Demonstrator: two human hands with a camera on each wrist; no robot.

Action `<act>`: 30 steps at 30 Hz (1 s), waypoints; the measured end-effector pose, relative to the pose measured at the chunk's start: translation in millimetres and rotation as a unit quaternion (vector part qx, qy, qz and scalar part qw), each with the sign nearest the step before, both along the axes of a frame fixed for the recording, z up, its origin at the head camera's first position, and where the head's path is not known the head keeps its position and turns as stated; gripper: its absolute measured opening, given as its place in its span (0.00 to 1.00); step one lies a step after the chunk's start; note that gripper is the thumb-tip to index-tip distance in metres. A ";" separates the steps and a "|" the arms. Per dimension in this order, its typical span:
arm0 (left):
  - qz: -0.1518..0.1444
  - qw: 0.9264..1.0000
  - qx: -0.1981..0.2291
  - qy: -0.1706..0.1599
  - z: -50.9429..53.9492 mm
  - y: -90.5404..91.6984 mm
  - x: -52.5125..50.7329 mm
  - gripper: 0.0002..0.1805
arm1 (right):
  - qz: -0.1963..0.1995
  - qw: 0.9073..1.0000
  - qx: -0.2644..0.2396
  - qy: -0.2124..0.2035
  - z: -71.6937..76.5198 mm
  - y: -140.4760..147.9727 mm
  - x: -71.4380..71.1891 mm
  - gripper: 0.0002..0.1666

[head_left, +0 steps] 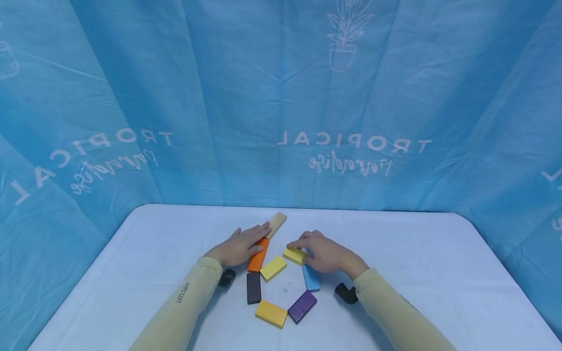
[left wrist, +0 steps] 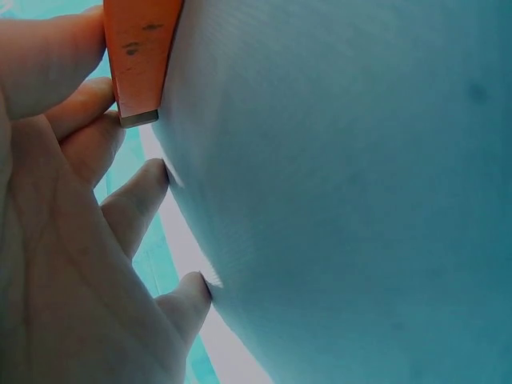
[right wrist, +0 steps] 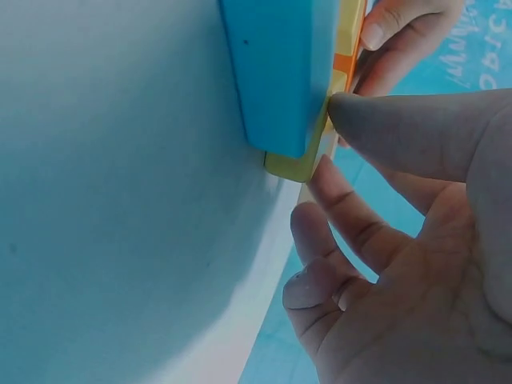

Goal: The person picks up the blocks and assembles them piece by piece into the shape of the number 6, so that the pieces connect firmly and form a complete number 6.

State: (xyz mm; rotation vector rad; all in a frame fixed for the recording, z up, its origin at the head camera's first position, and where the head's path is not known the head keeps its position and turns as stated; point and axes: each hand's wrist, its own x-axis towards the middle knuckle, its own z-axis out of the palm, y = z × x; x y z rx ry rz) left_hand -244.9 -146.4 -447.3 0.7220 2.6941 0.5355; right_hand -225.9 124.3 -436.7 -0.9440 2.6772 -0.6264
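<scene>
In the head view, my left hand lies beside the orange block. Its fingers stretch out towards the bare-wood block, and its thumb rests over the orange one. The left wrist view shows fingertips touching the white table by the end of that orange block. With thumb and fingers, my right hand pinches a yellow block. This block meets the upper end of a light-blue block, which partly covers it in the right wrist view.
Another yellow block lies inside the rough ring. A black block, a deep-yellow block and a purple block form its nearer part. A blue curtain hangs behind the white table.
</scene>
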 end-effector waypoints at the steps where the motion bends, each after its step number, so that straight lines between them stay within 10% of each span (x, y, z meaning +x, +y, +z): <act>1: 0.000 1.000 0.000 0.000 0.0 0.0 0.0 0.32 | 0.002 1.000 0.001 0.000 -0.4 0.0 -0.1 0.26; 30: -0.006 1.000 -0.003 0.002 -1.6 -1.2 -0.7 0.32 | 0.030 0.999 0.002 -0.011 1.9 7.1 -0.9 0.27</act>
